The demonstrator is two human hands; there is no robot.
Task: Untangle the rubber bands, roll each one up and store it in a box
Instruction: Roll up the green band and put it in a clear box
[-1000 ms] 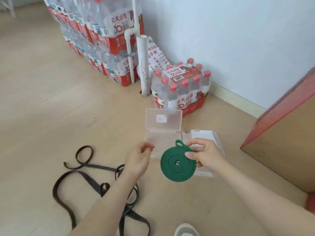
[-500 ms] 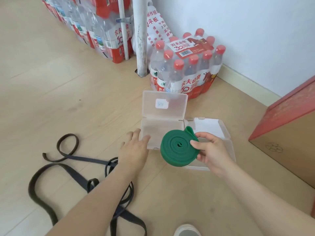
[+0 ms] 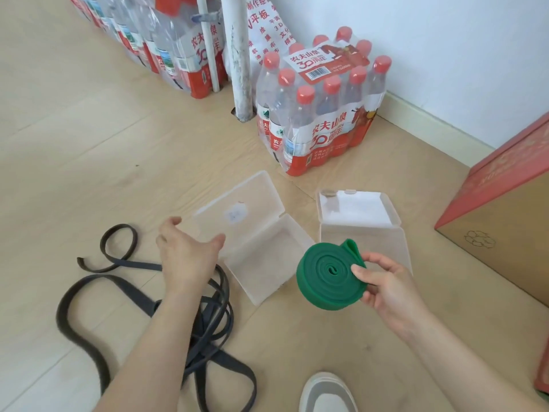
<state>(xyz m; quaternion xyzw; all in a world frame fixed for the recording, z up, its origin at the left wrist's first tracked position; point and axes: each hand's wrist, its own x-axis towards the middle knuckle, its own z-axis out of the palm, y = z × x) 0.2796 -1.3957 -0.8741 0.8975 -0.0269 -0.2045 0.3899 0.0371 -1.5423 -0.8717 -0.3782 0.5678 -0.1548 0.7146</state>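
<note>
Boxes (image 3: 261, 233): two open; green roll (image 3: 326, 278): one.

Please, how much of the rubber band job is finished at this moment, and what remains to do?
Done: the green band is rolled into a tight coil. In hand: the right hand holds that coil above the floor, while the open left hand reaches toward the left clear box. Left: both open boxes look empty, and the dark band lies tangled and unrolled.

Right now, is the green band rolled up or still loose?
Rolled up: the green band forms a tight spiral coil, pinched in the right hand, with one short end loop sticking out.
</note>
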